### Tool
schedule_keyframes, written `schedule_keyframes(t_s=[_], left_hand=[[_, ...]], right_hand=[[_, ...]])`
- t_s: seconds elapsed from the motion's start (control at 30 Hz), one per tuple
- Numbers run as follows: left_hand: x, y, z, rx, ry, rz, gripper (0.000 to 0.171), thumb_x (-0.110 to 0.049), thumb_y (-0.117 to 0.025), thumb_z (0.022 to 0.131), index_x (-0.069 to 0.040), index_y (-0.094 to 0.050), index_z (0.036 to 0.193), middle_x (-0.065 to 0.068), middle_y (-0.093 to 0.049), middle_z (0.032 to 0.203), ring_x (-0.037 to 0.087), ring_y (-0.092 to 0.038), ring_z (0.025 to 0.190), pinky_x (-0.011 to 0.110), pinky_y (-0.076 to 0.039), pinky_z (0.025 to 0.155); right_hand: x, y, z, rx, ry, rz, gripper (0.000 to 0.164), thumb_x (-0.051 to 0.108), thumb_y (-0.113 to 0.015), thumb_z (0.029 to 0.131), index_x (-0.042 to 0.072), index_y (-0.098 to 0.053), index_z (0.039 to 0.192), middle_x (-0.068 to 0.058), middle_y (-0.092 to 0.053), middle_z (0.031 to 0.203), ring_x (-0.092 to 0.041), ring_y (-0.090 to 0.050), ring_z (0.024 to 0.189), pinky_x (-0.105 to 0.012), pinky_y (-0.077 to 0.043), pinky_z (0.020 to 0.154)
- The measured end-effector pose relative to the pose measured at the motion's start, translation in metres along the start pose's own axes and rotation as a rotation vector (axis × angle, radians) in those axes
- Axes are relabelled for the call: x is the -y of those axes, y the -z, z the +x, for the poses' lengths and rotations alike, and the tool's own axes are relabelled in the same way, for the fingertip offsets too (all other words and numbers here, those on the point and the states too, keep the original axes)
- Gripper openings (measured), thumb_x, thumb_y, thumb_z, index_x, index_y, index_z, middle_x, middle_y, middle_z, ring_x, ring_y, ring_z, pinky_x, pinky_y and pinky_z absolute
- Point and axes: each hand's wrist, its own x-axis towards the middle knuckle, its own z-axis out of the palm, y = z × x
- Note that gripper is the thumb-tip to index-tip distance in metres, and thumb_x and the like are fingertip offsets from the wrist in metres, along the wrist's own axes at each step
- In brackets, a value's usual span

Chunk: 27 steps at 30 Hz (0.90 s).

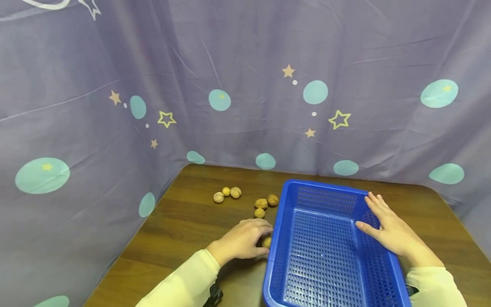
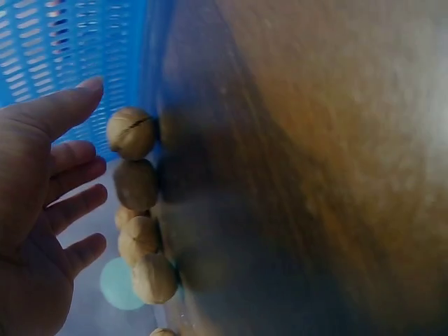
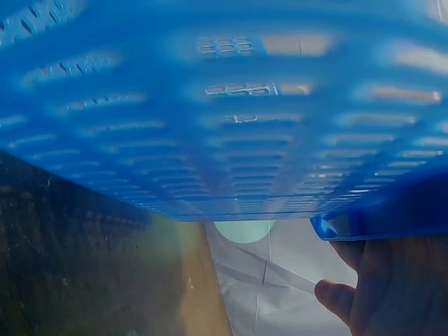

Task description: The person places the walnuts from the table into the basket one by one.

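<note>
A person in pale-yellow sleeves works at a brown wood-grain table, a left hand curving beside a round tan walnut in its shell at the outer left wall of a deep blue rectangular plastic basket with slotted sides and floor. The left hand's fingers and thumb are parted and loosely extended, and the left wrist view shows space inside the hand; whether a fingertip touches the shell cannot be told. A dark seam line crosses that walnut in the same view.

The right hand lies at the basket's far right, its fingers straight along the rim near the corner and its thumb spread toward the inside, touching the basket without a closed grasp. The basket stands upright on the table, right of the walnuts.

Behind the left hand, three brown walnuts lie close together near the basket's left rim. Farther left and back, three paler tan walnuts form a second cluster.

A grayish-purple fabric curtain hangs behind, printed with turquoise ovals, peach stars, yellow star outlines and white dots. In the right wrist view, pale angular marks in the basket's slots are too blurred to read as lettering.
</note>
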Motion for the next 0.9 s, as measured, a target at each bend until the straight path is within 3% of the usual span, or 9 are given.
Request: schedule_keyframes(t_s=[0.23, 0.33, 0.63, 0.9], left_hand=[[0.006, -0.011, 0.004, 0.081, -0.027, 0.021, 0.052, -0.044, -0.077, 0.078, -0.018, -0.067, 0.122, -0.006, -0.060, 0.129, 0.017, -0.047, 0.129, 0.055, -0.035, 0.105], [0.010, -0.015, 0.002, 0.085, -0.024, 0.028, 0.050, -0.044, -0.076, 0.080, -0.018, -0.067, 0.121, -0.008, -0.061, 0.127, 0.017, -0.046, 0.130, 0.057, -0.033, 0.106], [0.015, -0.014, -0.006, -0.007, 0.000, 0.012, 0.045, -0.043, -0.072, 0.084, -0.012, -0.068, 0.118, -0.002, -0.061, 0.129, 0.018, -0.048, 0.129, 0.049, -0.034, 0.108], [0.012, 0.004, -0.008, -0.093, 0.021, 0.018, 0.044, -0.042, -0.070, 0.086, -0.010, -0.068, 0.116, 0.002, -0.061, 0.129, 0.020, -0.051, 0.126, 0.046, -0.033, 0.109]], right_hand=[[-0.001, -0.004, 0.000, -0.021, -0.005, 0.002, 0.082, 0.041, -0.059, 0.095, -0.002, -0.017, 0.151, -0.015, -0.004, 0.160, -0.030, 0.009, 0.146, -0.066, -0.005, 0.109], [-0.001, -0.004, 0.001, -0.026, 0.013, -0.007, 0.082, 0.040, -0.059, 0.095, -0.004, -0.017, 0.151, -0.017, -0.005, 0.160, -0.032, 0.008, 0.146, -0.065, -0.004, 0.110], [0.000, -0.006, 0.001, -0.036, 0.007, -0.025, 0.081, 0.042, -0.057, 0.096, -0.005, -0.019, 0.150, -0.019, -0.007, 0.159, -0.032, 0.007, 0.146, -0.063, -0.004, 0.111], [0.004, -0.003, 0.000, -0.031, -0.051, -0.146, 0.081, 0.053, -0.045, 0.098, -0.004, -0.021, 0.150, -0.017, -0.008, 0.159, -0.032, 0.005, 0.146, -0.062, 0.021, 0.105]])
